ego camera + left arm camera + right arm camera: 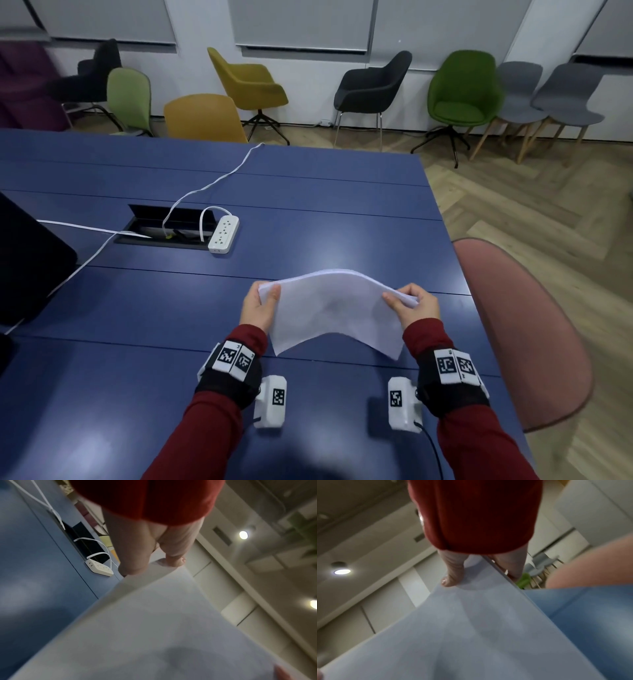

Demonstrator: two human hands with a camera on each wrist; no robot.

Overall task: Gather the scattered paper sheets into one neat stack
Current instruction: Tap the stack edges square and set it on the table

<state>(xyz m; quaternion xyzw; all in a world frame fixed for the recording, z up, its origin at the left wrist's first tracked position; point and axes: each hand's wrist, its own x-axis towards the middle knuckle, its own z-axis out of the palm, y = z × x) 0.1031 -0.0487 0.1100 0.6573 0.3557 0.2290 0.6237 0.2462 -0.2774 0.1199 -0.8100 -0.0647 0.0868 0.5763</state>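
Note:
A stack of white paper sheets [334,310] hangs above the blue table [308,212], arched upward in the middle. My left hand [262,306] pinches its left edge, thumb on top and fingers underneath. My right hand [412,305] pinches the right edge the same way. In the left wrist view the paper sheets [154,628] fill the lower frame, with my left hand [149,555] gripping their far corner. The right wrist view shows the paper sheets [462,628] with my right hand's thumb [453,580] on top. No loose sheets lie on the table.
A white power strip [223,233] with trailing cables lies beside an open cable hatch [168,226] at the table's middle left. A dark screen [27,263] stands at the left edge. A pink chair [524,325] sits close on the right. Several chairs line the far wall.

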